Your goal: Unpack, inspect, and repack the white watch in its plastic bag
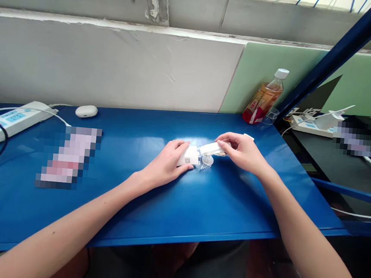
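Observation:
My left hand [169, 161] is closed around the left side of a small white box or card with a QR code [191, 155], thumb along its near edge. In my right hand [241, 151], thumb and fingers pinch a slim white rectangular piece [210, 148], held just above the table. Between the two hands lies a clear crinkled plastic piece with a round transparent part [207, 160], close beside the QR-code piece. Whether it is joined to either white piece I cannot tell. My right fingers hide the far end of the slim piece.
On the blue table [127, 212] lie a pixelated phone [70, 157] on a cable, a white earbud case [86, 111] and a power strip [15, 119]. A drink bottle [264, 98] leans by the wall at back right, near a blue metal post [335, 57].

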`<state>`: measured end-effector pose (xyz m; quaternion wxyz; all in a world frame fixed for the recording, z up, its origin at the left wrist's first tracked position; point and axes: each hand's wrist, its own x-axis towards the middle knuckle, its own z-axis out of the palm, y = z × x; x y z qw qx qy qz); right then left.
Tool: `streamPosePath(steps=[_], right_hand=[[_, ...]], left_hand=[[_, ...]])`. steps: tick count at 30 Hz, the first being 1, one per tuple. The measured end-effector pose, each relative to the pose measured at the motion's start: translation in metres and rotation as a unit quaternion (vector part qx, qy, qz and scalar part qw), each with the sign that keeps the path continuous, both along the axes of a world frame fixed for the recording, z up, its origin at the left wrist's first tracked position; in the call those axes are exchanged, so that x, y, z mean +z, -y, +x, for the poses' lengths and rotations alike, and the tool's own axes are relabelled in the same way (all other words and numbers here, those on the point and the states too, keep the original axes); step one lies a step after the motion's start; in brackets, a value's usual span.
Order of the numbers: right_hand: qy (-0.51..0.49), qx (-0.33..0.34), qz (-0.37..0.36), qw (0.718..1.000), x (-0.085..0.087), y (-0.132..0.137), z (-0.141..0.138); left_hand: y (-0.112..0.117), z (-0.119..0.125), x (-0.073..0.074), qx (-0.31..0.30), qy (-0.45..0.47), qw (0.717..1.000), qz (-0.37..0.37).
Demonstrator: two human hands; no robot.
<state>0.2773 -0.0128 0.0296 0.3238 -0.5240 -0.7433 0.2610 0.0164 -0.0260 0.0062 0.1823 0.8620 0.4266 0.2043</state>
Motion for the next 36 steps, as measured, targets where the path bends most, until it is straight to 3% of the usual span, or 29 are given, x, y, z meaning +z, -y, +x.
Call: streamPosePath(steps=[7, 9, 12, 16, 23, 31, 36], right_hand=[[-0.039, 0.023, -0.048, 0.998, -0.011, -0.001, -0.006], [-0.047, 0.023, -0.022, 0.998, -0.015, 0.003, -0.013], [0.019, 0.011, 0.062, 0.998, -0.018, 0.007, -0.021], [0.103, 0.044, 0.133, 0.985, -0.018, 0.007, -0.019], [0.171, 0.152, 0.137, 0.964, -0.013, 0.004, -0.001], [0.197, 0.133, 0.161, 0.958, -0.022, 0.005, -0.009], [0.210, 0.146, 0.159, 0.954, -0.012, 0.003, 0.001]], left_hand=[[-0.001, -0.002, -0.004, -0.018, 0.026, 0.999, 0.018], [-0.001, -0.002, -0.005, -0.024, 0.024, 0.999, 0.027], [-0.001, -0.002, -0.004, -0.038, 0.009, 0.999, 0.036], [0.000, -0.001, -0.003, -0.050, -0.010, 0.997, 0.052], [-0.001, -0.003, -0.004, -0.053, -0.021, 0.997, 0.056], [-0.003, -0.004, -0.008, -0.056, -0.019, 0.996, 0.066], [-0.002, -0.004, -0.007, -0.055, -0.037, 0.996, 0.066]])
